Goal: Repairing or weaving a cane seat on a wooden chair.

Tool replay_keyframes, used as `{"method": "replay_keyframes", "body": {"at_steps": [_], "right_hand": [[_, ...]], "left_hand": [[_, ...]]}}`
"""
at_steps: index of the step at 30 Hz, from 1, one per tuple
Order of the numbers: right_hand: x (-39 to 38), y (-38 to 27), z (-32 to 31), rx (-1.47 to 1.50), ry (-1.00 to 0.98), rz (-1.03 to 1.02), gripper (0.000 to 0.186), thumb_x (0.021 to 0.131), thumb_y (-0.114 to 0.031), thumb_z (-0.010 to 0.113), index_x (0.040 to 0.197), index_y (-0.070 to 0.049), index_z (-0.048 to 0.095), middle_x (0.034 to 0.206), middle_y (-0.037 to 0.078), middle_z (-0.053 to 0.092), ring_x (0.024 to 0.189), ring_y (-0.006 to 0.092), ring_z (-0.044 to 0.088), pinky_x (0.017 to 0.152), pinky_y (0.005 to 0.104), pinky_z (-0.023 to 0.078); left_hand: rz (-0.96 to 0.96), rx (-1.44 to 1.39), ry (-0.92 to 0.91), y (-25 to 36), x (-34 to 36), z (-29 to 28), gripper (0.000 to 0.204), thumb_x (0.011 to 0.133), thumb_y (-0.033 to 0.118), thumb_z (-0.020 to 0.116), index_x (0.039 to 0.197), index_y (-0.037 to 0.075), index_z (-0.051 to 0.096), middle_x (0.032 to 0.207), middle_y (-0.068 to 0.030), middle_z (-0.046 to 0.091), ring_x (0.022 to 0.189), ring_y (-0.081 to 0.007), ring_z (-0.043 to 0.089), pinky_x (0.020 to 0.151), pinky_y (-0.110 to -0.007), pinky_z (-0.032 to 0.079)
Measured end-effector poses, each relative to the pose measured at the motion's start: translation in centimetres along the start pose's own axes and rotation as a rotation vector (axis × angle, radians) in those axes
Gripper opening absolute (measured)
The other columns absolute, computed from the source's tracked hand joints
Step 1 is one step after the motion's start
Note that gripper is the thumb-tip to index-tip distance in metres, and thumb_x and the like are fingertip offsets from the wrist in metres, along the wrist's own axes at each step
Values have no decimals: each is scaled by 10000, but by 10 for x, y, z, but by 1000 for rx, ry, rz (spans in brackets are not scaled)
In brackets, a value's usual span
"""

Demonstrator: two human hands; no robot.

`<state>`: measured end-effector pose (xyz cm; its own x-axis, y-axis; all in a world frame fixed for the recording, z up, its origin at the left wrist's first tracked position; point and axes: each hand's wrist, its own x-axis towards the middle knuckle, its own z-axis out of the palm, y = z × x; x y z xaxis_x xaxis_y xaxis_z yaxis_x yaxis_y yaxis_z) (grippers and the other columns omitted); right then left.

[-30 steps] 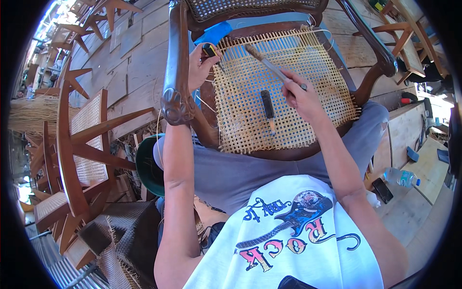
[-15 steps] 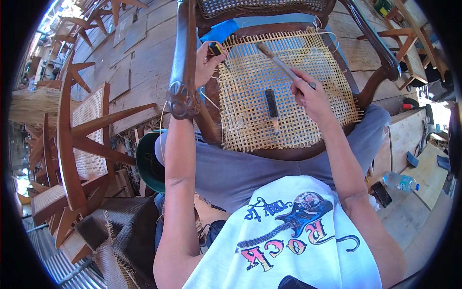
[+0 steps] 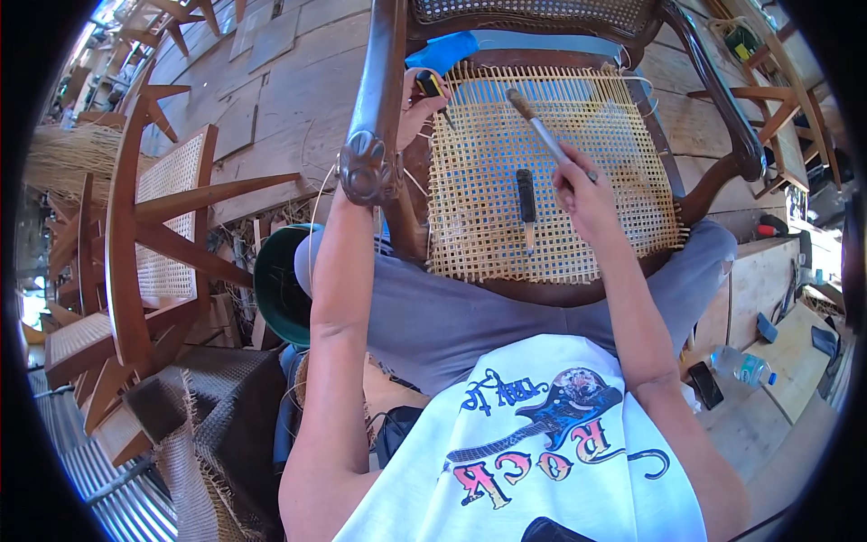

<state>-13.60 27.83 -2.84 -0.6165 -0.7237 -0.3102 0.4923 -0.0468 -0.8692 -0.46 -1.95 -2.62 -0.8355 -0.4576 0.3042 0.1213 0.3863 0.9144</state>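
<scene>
Across the seat of a dark carved wooden armchair (image 3: pixel 368 81) lies a pale woven cane panel (image 3: pixel 488 217). My left hand (image 3: pixel 417 110), at the panel's far left corner and partly hidden by the armrest, is closed on a screwdriver (image 3: pixel 428 85) with a black and yellow handle; its thin shaft points down at the cane edge. Above the panel's right half, my right hand (image 3: pixel 585 191) grips a grey rod-like tool (image 3: pixel 544 135) with a thicker brownish end toward the far left. On the weave between them rests a black-handled tool (image 3: pixel 526 199) with a short pale tip.
Blue cloth (image 3: pixel 442 51) lies behind the left hand. Cane-seated chairs (image 3: pixel 172 208) stand at left, near a green bucket (image 3: pixel 275 280). At right on the boards are a water bottle (image 3: pixel 742 367) and a dark phone (image 3: pixel 705 385). Loose cane strands hang by the left armrest.
The view has shifted, so the chair appears slightly to the right and higher. Both hands keep hold of their tools, in nearly the same places over the cane panel.
</scene>
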Motion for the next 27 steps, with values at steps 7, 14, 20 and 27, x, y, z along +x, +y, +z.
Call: {"method": "replay_keyframes", "body": {"at_steps": [7, 14, 20, 27], "right_hand": [[-1, -4, 15, -34, 95, -76, 380, 993, -116, 542, 1361, -32, 505, 757, 16, 566, 495, 38, 408, 436, 188, 302], [-10, 2, 7, -105, -140, 62, 374, 1001, -113, 528, 1365, -32, 499, 771, 31, 562, 509, 36, 394, 448, 186, 299], [-7, 5, 14, -79, 40, -77, 373, 1008, -86, 504, 1373, -16, 472, 776, 32, 569, 504, 48, 398, 444, 192, 320], [-9, 5, 15, -61, 20, -82, 414, 996, -101, 535, 1387, 1, 442, 762, 27, 559, 534, 34, 420, 460, 183, 339]], "left_hand": [[10, 193, -74, 21, -3, 8, 201, 886, 50, 681, 1073, 28, 609, 928, -42, 698, 867, -110, 644, 822, -274, 514], [-95, 23, -32, 7, -11, 0, 188, 902, 65, 671, 1062, 42, 575, 969, -17, 642, 914, -100, 603, 857, -249, 458], [-62, 183, -43, 6, -15, -2, 176, 909, 109, 692, 1063, 75, 614, 942, 2, 648, 890, -89, 609, 832, -256, 470], [98, 534, 22, 8, -15, 7, 220, 866, 182, 728, 1034, 72, 640, 805, -97, 661, 763, -192, 626, 704, -316, 470]]}}
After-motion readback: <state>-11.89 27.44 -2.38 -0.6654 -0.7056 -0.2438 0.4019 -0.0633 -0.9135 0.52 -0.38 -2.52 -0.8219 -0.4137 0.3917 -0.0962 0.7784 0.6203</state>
